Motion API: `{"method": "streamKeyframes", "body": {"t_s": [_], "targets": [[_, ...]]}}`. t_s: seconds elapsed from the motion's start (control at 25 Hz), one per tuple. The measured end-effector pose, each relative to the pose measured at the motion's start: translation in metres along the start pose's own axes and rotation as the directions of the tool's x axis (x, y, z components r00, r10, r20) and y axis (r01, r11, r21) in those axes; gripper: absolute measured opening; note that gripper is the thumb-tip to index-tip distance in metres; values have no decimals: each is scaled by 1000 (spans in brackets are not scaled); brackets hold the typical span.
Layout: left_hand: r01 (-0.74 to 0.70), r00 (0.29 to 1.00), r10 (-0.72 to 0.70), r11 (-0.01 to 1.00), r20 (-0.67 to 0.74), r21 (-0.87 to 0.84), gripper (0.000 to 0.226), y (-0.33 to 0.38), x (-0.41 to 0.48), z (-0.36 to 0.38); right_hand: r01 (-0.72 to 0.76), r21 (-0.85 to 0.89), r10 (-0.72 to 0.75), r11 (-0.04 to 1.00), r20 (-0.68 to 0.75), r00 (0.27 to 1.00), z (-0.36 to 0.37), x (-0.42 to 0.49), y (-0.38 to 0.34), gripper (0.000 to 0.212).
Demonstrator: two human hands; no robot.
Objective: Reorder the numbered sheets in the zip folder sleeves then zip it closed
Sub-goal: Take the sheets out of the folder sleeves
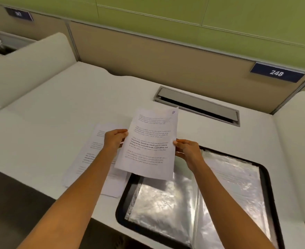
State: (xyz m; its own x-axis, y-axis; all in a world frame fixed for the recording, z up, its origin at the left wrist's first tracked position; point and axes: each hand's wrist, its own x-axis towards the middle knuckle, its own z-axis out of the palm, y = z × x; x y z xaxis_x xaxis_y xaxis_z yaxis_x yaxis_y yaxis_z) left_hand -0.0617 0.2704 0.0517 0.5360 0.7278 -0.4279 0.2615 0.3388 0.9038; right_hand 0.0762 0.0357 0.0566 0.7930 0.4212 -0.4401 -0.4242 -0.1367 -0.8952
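A white surface [58, 108] runs under a beige cubicle partition and green wall, with a blue plate marked 248 [276, 73] at the far right and a cable slot [198, 106] set into the top.

The step in hand looks like sorting. One printed sheet [148, 144] is held up off the surface between both hands, text facing the person. A handwritten number sits in its far right corner, too small to read surely. The left hand [114, 140] pinches the sheet's left edge, and the right hand [186, 151] pinches its right edge, thumb on the front.

The zip folder [120, 211] lies open at the near right, below and partly behind the sheet. Its clear sleeves [158, 207] are fanned out and shiny, and the nearest one appears empty. A loose pile of other sheets [87, 162] lies on the surface to the left, under the left forearm.

The next move probably calls for reading the number, then either slipping the sheet into the right sleeve or laying it on the pile. One hand would have to let go to open a sleeve mouth.
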Motion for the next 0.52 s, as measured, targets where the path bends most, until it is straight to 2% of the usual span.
{"method": "streamKeyframes", "body": {"t_s": [0.28, 0.52], "targets": [[15, 992, -4, 996, -126, 90, 20, -17, 12, -96, -83, -61, 87, 995, 73, 994, 88, -16, 36, 13], [6, 976, 52, 964, -212, 266, 21, -32, 17, -147, -145, -155, 159, 977, 84, 984, 133, -22, 63, 14]]}}
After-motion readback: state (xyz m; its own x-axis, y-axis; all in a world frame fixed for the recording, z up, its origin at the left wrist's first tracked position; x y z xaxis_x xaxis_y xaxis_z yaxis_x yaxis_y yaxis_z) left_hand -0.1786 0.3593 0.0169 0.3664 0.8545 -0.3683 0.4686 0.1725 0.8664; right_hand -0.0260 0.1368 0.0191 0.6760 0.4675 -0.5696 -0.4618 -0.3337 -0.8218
